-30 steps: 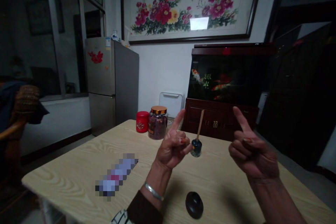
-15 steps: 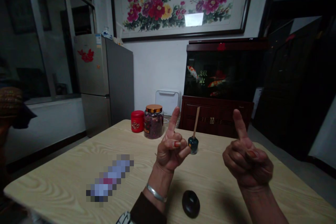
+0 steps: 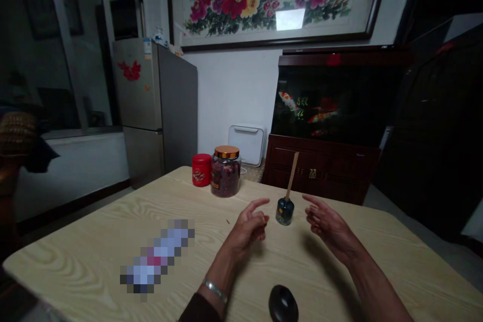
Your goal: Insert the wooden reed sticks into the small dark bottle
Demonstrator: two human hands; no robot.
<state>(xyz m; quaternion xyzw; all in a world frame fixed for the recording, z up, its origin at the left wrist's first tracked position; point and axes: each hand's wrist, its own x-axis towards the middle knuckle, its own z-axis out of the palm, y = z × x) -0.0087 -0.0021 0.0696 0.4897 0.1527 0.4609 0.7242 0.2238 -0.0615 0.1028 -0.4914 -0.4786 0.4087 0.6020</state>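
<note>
Dark oval object [image 3: 283, 303] lies on the bench [image 3: 94, 241] at the near edge. Beyond it, left hand [image 3: 249, 226] and right hand [image 3: 326, 224] hover either side of a small dark bottle [image 3: 284, 212], fingers slack, gripping nothing. The bottle stands upright mid-bench; a wooden stick [image 3: 291, 176] leans from its neck. A lidded jar [image 3: 225, 172] and red tin [image 3: 202, 169] stand farther back.

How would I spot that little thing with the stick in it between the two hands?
Find the pale wooden table. Past its middle, a small dark bottle stands between the left hand and right hand, touched by neither. Unlike the red tin and lidded jar further left, it is tiny and has a thin stick rising from its neck.
</note>
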